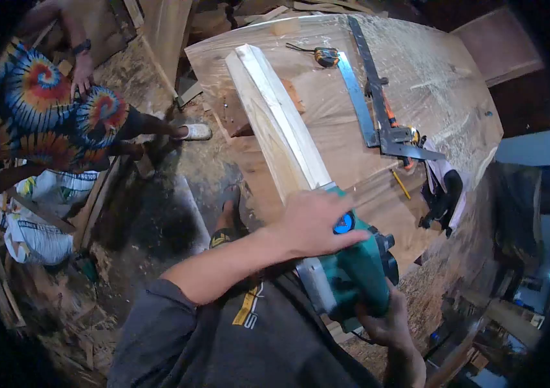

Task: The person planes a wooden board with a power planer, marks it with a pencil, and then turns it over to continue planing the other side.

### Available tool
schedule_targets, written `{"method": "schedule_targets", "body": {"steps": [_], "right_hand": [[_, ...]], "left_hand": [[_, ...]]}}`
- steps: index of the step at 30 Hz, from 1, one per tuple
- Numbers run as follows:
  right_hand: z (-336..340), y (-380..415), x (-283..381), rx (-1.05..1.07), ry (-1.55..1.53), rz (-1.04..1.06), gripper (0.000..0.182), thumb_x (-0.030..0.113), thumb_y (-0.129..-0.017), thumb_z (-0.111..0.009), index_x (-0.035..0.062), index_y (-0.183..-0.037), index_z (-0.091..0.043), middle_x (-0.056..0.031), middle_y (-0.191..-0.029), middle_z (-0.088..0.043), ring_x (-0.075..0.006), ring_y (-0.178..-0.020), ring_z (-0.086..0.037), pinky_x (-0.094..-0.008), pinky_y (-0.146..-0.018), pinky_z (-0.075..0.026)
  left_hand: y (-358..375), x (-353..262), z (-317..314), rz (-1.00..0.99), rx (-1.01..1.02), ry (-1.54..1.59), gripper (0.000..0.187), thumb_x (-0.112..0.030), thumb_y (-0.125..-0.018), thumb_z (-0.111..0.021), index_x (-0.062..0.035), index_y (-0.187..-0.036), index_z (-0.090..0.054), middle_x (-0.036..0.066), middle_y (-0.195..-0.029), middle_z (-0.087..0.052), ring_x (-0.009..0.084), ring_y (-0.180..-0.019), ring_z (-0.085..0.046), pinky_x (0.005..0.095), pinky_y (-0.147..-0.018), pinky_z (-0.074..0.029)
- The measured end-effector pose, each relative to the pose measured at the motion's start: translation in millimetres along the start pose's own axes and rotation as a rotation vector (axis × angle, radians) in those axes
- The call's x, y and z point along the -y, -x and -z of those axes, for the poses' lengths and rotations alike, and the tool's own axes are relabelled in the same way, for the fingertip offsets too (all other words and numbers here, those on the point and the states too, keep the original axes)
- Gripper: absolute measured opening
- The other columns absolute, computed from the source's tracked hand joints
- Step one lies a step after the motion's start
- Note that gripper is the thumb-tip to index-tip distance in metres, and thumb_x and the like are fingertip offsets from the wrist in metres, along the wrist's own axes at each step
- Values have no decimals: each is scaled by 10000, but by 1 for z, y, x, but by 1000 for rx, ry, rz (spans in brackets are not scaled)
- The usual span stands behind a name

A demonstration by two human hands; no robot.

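Observation:
A green electric planer (351,275) sits at the near end of a long pale timber piece (275,119), close against my body. My left hand (314,223) lies over the front of the planer, its fingers closed around the blue-topped knob (344,222). At the rear, my right hand (388,317) wraps the planer's handle, partly hidden by the tool body. The timber rests on a reddish-brown block (236,116) above a broad wooden worktop (327,139). The planer's sole is out of sight.
On the worktop lie a tape measure (327,57), a metal straightedge (357,100), a dark framing square (376,97), a yellow pencil (401,184) and a pink-and-black cloth item (444,187). A person in tie-dye clothing (42,97) stands at left, near white sacks (39,236).

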State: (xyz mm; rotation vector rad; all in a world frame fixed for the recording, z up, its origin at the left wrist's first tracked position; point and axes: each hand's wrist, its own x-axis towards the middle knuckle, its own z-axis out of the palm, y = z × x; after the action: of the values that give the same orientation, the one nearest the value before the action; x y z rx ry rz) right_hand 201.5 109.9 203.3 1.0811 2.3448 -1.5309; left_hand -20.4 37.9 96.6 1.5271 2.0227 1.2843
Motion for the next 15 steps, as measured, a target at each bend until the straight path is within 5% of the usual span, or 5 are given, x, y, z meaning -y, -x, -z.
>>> {"method": "schedule_targets", "body": {"steps": [3, 5, 10, 12, 15], "right_hand": [[0, -19, 2, 80, -44, -38, 444, 68, -809, -704, 1, -1217, -545, -109, -970, -696, -173, -856, -669, -341, -781, -540], [-5, -34, 12, 75, 0, -36, 438, 55, -817, -695, -1, -1223, -541, -115, -994, -692, -175, -888, -666, -342, -800, -536], [-29, -101, 47, 94, -101, 170, 390, 34, -822, -680, 9, -1195, -568, -120, -1021, -683, -192, -915, -660, -343, -821, -528], [-36, -131, 70, 49, -81, 128, 359, 47, -821, -679, 12, -1167, -590, -128, -1015, -682, -223, -909, -666, -344, -826, -523], [-38, -193, 94, -22, 343, 538, 337, 67, -806, -677, 9, -1131, -612, -147, -977, -682, -282, -876, -671, -355, -828, -518]], "left_hand": [[11, 58, 18, 441, -321, 440, 431, -450, -901, -616, -22, -937, -649, 145, -774, -663, 275, -761, -665, 378, -699, -512], [19, 139, 15, 595, -755, 593, 442, -428, -958, -573, 8, -981, -641, 139, -832, -681, 240, -763, -651, 359, -743, -501], [39, 221, -13, 1024, -808, 174, 435, -388, -1000, -508, 31, -1060, -607, 219, -996, -660, 314, -937, -624, 404, -852, -462], [46, 254, -38, 992, -777, 246, 451, -389, -1003, -494, 43, -1084, -592, 247, -1026, -645, 345, -975, -608, 419, -876, -451], [35, 234, -31, 1007, -813, 357, 493, -391, -1012, -455, 54, -1201, -548, 295, -1114, -628, 402, -1098, -591, 444, -931, -436]]}}
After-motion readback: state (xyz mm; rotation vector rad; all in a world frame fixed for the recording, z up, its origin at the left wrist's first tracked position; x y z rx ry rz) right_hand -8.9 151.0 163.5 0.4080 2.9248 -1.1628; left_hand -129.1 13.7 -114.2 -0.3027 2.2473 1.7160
